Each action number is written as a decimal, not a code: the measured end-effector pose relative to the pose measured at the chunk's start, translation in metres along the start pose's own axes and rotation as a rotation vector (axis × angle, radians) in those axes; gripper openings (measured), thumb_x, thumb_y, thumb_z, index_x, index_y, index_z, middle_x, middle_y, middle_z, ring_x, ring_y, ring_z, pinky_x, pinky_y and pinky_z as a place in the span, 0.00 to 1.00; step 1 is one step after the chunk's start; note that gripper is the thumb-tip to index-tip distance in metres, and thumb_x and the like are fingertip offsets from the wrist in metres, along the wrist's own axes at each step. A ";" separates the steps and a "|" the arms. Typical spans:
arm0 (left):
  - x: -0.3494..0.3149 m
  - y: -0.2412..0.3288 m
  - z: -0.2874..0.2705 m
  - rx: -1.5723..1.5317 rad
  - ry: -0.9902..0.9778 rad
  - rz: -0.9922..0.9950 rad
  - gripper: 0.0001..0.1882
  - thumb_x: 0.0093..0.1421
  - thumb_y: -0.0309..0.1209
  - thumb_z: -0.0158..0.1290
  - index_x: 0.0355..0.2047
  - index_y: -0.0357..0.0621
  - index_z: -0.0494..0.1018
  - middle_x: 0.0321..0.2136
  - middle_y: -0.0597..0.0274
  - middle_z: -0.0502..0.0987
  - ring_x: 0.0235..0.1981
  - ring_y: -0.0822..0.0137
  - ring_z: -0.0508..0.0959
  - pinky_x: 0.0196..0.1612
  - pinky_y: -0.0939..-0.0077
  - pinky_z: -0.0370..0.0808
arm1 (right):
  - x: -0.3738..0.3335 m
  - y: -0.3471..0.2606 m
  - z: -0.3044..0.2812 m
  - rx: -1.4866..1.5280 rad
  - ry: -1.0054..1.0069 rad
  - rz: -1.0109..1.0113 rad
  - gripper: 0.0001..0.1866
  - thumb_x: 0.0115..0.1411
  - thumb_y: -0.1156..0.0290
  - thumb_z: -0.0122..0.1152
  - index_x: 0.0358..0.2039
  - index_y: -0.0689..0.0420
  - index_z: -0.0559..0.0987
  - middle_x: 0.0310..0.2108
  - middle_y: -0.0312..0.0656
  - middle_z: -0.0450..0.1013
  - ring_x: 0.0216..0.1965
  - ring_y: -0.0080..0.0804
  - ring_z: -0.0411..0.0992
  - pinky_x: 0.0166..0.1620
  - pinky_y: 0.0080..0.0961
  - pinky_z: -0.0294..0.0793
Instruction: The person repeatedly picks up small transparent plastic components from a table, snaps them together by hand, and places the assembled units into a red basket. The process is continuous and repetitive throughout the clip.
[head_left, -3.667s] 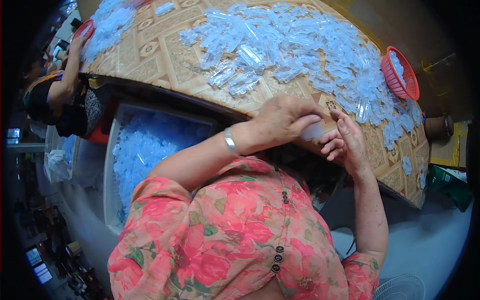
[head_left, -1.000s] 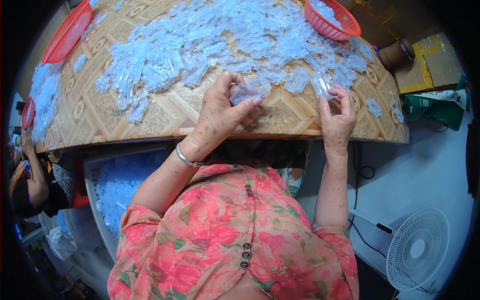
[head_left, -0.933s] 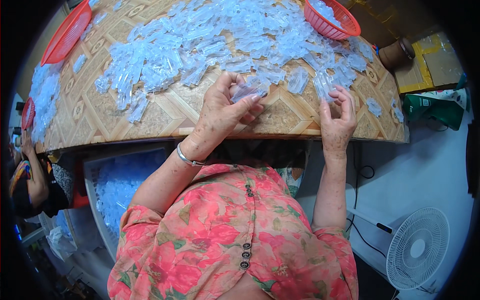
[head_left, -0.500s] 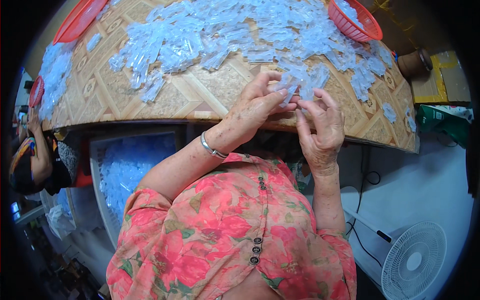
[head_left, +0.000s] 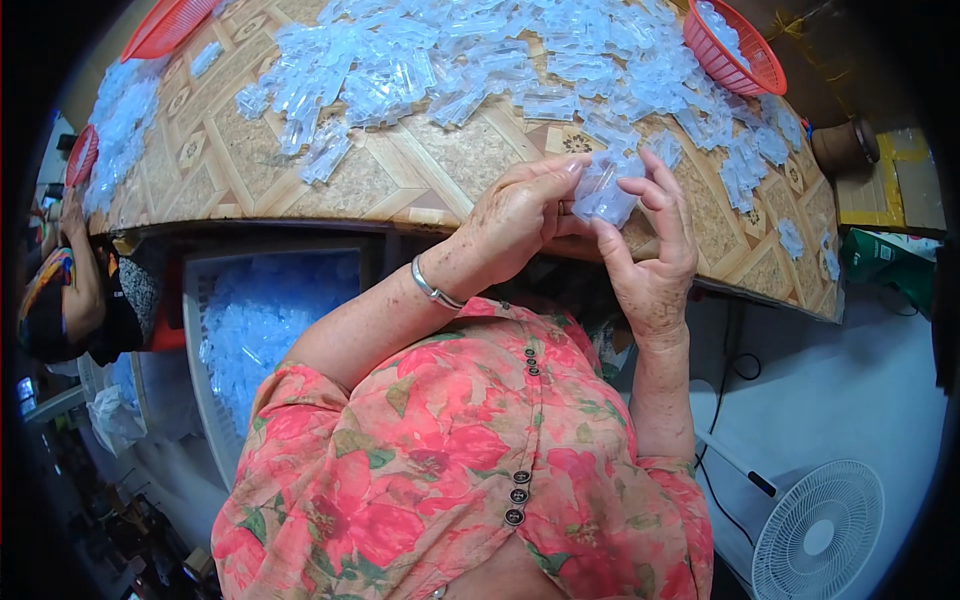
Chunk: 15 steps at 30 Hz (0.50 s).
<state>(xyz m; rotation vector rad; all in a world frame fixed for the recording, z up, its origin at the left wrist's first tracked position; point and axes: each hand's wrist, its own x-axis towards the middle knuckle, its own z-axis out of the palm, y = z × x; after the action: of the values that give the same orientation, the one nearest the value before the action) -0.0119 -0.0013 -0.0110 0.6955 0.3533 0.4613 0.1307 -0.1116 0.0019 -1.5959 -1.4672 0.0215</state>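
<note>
My left hand, with a metal bangle at the wrist, closes on a small bunch of clear plastic pieces above the table's near edge. My right hand pinches the same bunch from the other side, thumb below and fingers curled above. How many pieces are in the bunch I cannot make out. Just beyond my hands, a broad, loose heap of similar clear pieces spreads over the patterned tabletop.
Red plastic baskets stand at the table's far corners. Below the edge at left is a pale crate of clear pieces. Another person's arm reaches the table at far left. A white fan stands lower right.
My hands have drawn the loosely fanned pieces into a tighter bunch, and my right fingers have come up against it. The whole view has shifted slightly.
</note>
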 end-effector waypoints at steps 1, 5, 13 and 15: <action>0.000 0.001 0.000 0.017 -0.007 -0.004 0.23 0.74 0.36 0.40 0.61 0.31 0.64 0.55 0.51 0.74 0.54 0.62 0.77 0.56 0.67 0.77 | -0.002 0.003 0.000 0.045 -0.016 0.032 0.26 0.52 0.76 0.72 0.52 0.56 0.76 0.61 0.51 0.66 0.55 0.44 0.73 0.58 0.37 0.71; 0.000 0.005 0.000 0.036 -0.102 -0.016 0.24 0.75 0.36 0.38 0.62 0.29 0.63 0.52 0.48 0.76 0.49 0.61 0.80 0.53 0.67 0.78 | -0.002 -0.006 -0.004 0.801 0.012 0.498 0.30 0.61 0.69 0.66 0.61 0.64 0.67 0.61 0.50 0.67 0.55 0.34 0.72 0.60 0.38 0.69; -0.002 0.006 0.009 -0.009 -0.120 0.005 0.25 0.75 0.36 0.38 0.63 0.29 0.63 0.53 0.43 0.76 0.49 0.60 0.80 0.55 0.66 0.77 | -0.014 0.022 -0.015 1.505 0.168 0.597 0.37 0.64 0.57 0.61 0.65 0.64 0.60 0.63 0.57 0.64 0.61 0.41 0.67 0.67 0.40 0.61; -0.001 0.005 0.011 0.000 -0.112 0.018 0.25 0.75 0.37 0.39 0.64 0.29 0.62 0.54 0.44 0.76 0.50 0.60 0.79 0.57 0.65 0.76 | -0.015 0.022 -0.012 1.470 0.226 0.540 0.38 0.63 0.57 0.63 0.66 0.64 0.60 0.64 0.56 0.62 0.62 0.41 0.66 0.67 0.40 0.60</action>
<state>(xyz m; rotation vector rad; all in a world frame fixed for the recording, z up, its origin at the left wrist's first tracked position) -0.0087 -0.0046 0.0004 0.7213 0.2418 0.4372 0.1501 -0.1277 -0.0128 -0.6269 -0.4460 0.9563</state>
